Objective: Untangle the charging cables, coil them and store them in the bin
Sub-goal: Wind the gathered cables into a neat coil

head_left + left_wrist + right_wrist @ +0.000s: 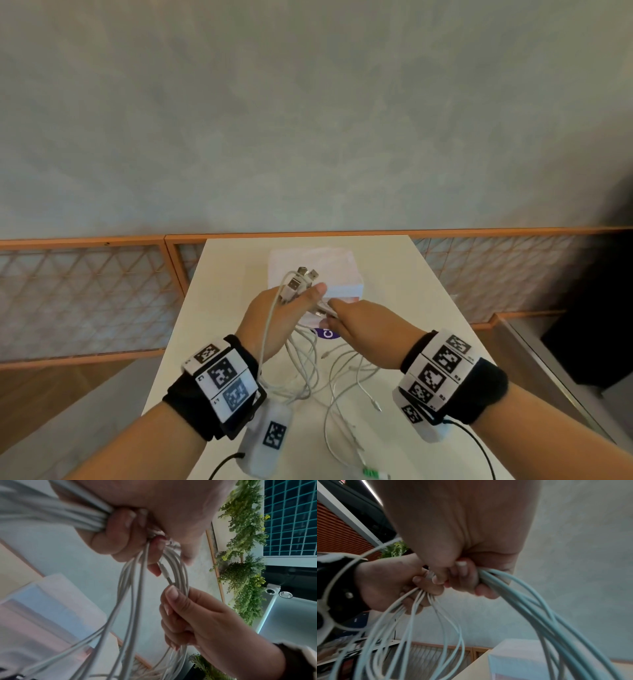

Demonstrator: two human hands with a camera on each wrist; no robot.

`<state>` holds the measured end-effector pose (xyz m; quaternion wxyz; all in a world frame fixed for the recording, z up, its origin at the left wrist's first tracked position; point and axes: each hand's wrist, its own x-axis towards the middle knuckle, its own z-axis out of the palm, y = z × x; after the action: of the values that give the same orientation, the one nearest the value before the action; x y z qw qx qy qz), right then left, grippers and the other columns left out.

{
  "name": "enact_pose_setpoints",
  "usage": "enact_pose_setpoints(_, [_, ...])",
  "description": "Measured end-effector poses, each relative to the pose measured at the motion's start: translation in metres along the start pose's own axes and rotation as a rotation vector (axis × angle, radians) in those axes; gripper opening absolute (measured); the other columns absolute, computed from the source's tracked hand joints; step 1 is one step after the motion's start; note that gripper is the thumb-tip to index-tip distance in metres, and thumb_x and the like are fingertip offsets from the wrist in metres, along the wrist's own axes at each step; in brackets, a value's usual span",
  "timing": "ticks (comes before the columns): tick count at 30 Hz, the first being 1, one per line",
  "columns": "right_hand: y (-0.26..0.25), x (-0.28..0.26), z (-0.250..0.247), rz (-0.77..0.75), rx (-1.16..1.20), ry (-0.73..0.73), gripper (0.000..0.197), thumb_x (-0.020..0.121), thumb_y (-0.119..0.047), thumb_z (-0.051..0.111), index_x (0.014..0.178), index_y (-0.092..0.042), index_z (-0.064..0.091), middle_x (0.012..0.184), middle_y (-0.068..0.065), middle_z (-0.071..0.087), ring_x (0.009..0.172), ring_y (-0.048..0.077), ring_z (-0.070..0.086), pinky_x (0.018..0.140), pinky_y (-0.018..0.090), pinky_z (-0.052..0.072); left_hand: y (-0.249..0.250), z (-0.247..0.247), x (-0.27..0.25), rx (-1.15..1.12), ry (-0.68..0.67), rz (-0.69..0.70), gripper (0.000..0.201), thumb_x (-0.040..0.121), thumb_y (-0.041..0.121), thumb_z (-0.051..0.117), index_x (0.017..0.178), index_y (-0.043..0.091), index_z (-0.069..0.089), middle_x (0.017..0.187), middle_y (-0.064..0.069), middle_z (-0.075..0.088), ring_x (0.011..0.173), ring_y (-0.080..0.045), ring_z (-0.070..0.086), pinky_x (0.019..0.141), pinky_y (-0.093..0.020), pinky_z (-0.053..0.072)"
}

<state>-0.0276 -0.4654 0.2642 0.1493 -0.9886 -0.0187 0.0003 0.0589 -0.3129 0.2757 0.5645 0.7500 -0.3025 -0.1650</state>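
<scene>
Head view: white cables (pixel 301 363) are gripped in the left hand (pixel 274 318) above the table (pixel 421 294), plugs fanned over the bin (pixel 342 270); its contents cannot be told. 1 plug is pinched by the right hand (pixel 363 325).

Left wrist view: fingers (pixel 120 534) are curled round the bundle.

Right wrist view: strands are clasped.

- A purple round label (pixel 328 333) lies on the table (pixel 236 274), mostly hidden behind the cables (pixel 305 356); only a white "C" reads on it.
- The wrist bands (pixel 222 373) carry black-and-white square code markers with tiny digits beside them, too small to read.
- No other text can be read.
</scene>
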Motion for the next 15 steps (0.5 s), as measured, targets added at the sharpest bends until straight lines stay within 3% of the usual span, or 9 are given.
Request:
enact_pose_setpoints(4, [-0.006, 0.001, 0.003, -0.020, 0.018, 0.016, 0.033, 0.098, -0.040, 0.032, 0.096, -0.010, 0.046, 0.086, 0.011, 0.062, 0.071, 0.025, 0.053, 0.065, 0.038, 0.043, -0.002, -0.002, 0.003, 0.005, 0.078, -0.012, 0.049, 0.087, 0.036, 0.060, 0.040, 0.027, 0.049, 0.037, 0.010, 0.039, 0.042, -0.006, 0.036, 0.056, -0.030, 0.028])
enact_pose_setpoints(6, [-0.001, 0.003, 0.004, 0.005, 0.116, -0.006, 0.028, 0.098, -0.038, 0.035, 0.088, -0.014, 0.045, 0.079, 0.004, 0.057, 0.066, 0.018, 0.049, 0.063, 0.031, 0.039, -0.001, -0.008, 0.006, 0.015, 0.097, 0.013, 0.053, 0.088, 0.029, 0.060, 0.037, 0.027, 0.045, 0.036, 0.009, 0.039, 0.042, -0.007, 0.035, 0.055, -0.030, 0.026])
enact_pose_setpoints(8, [0.012, 0.003, 0.006, 0.053, 0.230, -0.026, 0.024, 0.098, -0.032, 0.039, 0.079, -0.019, 0.045, 0.071, -0.003, 0.048, 0.060, 0.010, 0.041, 0.058, 0.020, 0.033, 0.004, -0.019, 0.011, -0.008, 0.169, 0.051, 0.046, 0.087, 0.025, 0.061, 0.044, 0.025, 0.046, 0.042, 0.010, 0.044, 0.051, -0.011, 0.040, 0.057, -0.031, 0.029])
enact_pose_setpoints(10, [0.027, 0.003, 0.008, 0.113, 0.300, -0.010, 0.026, 0.098, -0.029, 0.041, 0.072, -0.029, 0.039, 0.066, -0.007, 0.044, 0.058, 0.008, 0.040, 0.056, 0.018, 0.032, 0.004, -0.031, 0.016, -0.044, 0.235, 0.070, 0.036, 0.086, 0.021, 0.062, 0.052, 0.023, 0.049, 0.051, 0.008, 0.048, 0.058, -0.018, 0.044, 0.059, -0.029, 0.033])
enact_pose_setpoints(12, [0.045, 0.004, 0.012, 0.175, 0.313, 0.009, 0.024, 0.098, -0.031, 0.041, 0.074, -0.028, 0.039, 0.067, -0.002, 0.048, 0.060, 0.017, 0.047, 0.059, 0.024, 0.036, 0.004, -0.042, 0.019, -0.077, 0.290, 0.071, 0.035, 0.085, 0.019, 0.063, 0.054, 0.024, 0.049, 0.047, 0.011, 0.048, 0.056, -0.014, 0.042, 0.057, -0.025, 0.033])
enact_pose_setpoints(15, [0.066, 0.005, 0.019, 0.265, 0.315, 0.021, 0.026, 0.097, -0.034, 0.039, 0.088, -0.011, 0.047, 0.080, 0.013, 0.057, 0.075, 0.030, 0.058, 0.074, 0.041, 0.047, 0.008, -0.052, 0.022, -0.125, 0.331, 0.096, 0.034, 0.086, 0.017, 0.062, 0.056, 0.026, 0.048, 0.047, 0.011, 0.045, 0.052, -0.010, 0.040, 0.058, -0.027, 0.031])
